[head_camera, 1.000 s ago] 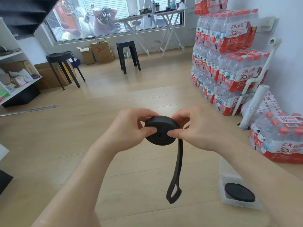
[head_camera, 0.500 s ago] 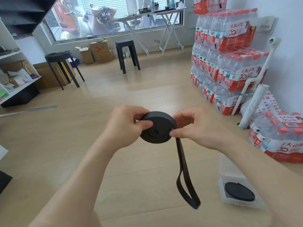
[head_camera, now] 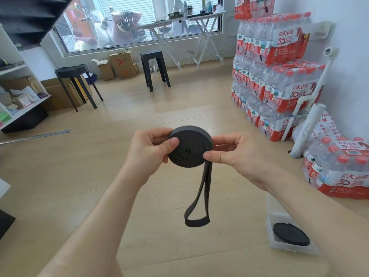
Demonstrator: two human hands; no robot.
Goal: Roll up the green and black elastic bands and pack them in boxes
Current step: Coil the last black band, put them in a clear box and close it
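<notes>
Dangling beneath a tight black coil (head_camera: 189,150) (matte, spiral-faced), one loose loop (head_camera: 196,223).

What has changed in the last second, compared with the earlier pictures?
The hanging tail of the black band is shorter: more is wound onto the black roll, and its loop has swung back left. The left hand and right hand still pinch the roll. The box with a finished roll has not moved.
</notes>
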